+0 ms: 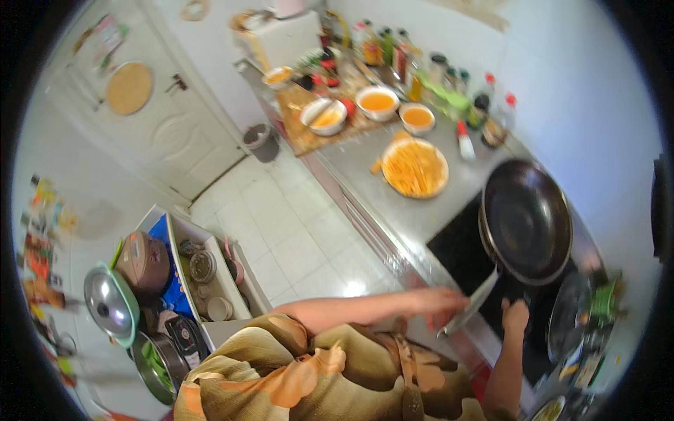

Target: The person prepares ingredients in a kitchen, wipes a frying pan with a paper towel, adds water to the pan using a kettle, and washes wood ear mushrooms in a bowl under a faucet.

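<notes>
A dark wok (526, 221) rests over the black glass cooktop (455, 244), its long metal handle (476, 302) slanting toward me. My left hand (445, 305) is right beside that handle, fingertips close to its edge. Whether they touch it cannot be made out. To the right of the handle, my right hand (515, 314) is low over the cooktop with its fingers partly curled. Nothing clear shows in it. Beyond the wok, on the steel counter (353, 158), a white plate (388, 184) is heaped with orange-yellow strips of food.
White bowls of orange liquid (377, 101) stand near a wooden board (303, 139). Bottles (403, 52) line the wall. A glass lid (568, 316) leans to the right of the cooktop. Behind me are a rice cooker (142, 260) and a lidded pan (108, 302).
</notes>
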A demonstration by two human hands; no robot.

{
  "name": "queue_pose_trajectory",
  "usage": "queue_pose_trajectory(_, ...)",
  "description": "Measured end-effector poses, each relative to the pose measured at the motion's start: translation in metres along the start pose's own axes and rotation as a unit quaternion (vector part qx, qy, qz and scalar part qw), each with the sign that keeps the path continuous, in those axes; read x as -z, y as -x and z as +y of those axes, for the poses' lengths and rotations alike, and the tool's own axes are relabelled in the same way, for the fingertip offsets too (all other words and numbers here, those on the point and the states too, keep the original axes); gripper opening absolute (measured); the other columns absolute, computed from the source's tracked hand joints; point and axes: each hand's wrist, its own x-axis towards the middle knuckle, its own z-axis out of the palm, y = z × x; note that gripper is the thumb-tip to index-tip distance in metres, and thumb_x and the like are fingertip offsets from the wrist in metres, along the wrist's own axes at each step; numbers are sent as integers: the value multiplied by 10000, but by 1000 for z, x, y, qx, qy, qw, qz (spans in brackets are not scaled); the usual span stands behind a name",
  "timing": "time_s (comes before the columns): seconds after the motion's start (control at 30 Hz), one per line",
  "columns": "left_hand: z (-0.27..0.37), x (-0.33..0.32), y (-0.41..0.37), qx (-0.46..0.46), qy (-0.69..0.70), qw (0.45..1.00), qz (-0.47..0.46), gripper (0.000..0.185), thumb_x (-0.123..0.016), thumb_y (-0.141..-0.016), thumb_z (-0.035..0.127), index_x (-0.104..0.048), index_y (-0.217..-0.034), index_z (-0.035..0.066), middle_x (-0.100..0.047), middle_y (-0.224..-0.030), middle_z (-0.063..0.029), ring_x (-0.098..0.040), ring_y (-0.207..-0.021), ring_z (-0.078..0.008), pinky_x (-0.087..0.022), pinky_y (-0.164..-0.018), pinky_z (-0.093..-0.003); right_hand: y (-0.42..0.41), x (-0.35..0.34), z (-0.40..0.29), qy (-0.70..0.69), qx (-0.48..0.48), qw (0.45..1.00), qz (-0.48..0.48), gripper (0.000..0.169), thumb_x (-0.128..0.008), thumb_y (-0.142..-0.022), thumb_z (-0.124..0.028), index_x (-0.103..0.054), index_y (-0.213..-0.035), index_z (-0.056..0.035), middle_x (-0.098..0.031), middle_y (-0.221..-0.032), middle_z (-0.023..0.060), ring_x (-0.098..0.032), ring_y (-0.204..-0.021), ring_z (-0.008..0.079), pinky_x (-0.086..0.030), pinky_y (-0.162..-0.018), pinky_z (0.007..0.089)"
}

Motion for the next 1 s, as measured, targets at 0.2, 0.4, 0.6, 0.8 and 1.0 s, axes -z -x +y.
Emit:
queue_pose_trajectory(0.2,-4,-2,5,11,-14,1000,4,584,-443,-910,514,-467,-1274,59,-540,-998,-102,-586,-814,-174,-534,-518,-297,-3,10,-8,66,23,995,-67,379,-673,-806,-264,-596,-980,63,-630,-921,259,-621,-881,381,-502,-763,432)
queue_pose_trajectory(0.4,-13,-8,0,-19,17,999,24,581,-444,-912,510,-453,-1309,87,-545,-992,-71,-563,-826,-158,-535,-534,-299,-1,10,0,73,91,991,-66,493,-687,-789,-235,-537,-1140,76,-637,-905,251,-632,-845,377,-512,-748,421)
queue_pose_trajectory(0.6,-18,-9,4,-8,28,999,43,584,-459,-905,519,-456,-1313,102,-546,-972,-46,-550,-783,-140,-531,-525,-295,3,4,8,47,153,987,-24,493,-703,-750,-159,-542,-1164,56,-627,-905,266,-612,-862,393,-479,-778,438)
queue_pose_trajectory(0.8,-14,-19,7,-26,3,997,79,599,-478,-899,518,-456,-1294,69,-550,-991,-49,-545,-731,-116,-521,-537,-255,-12,-3,29,-9,227,971,-67,545,-630,-814,-178,-449,-1295,3,-572,-1045,285,-570,-933,400,-452,-844,441)
queue_pose_trajectory(1.0,-4,-30,14,-36,88,994,45,440,-456,-941,405,-457,-1235,77,-641,-931,-57,-639,-691,-97,-482,-484,-176,-4,26,14,55,245,963,-101,594,-679,-776,-120,-437,-1315,-51,-564,-1026,252,-600,-889,384,-510,-741,415)
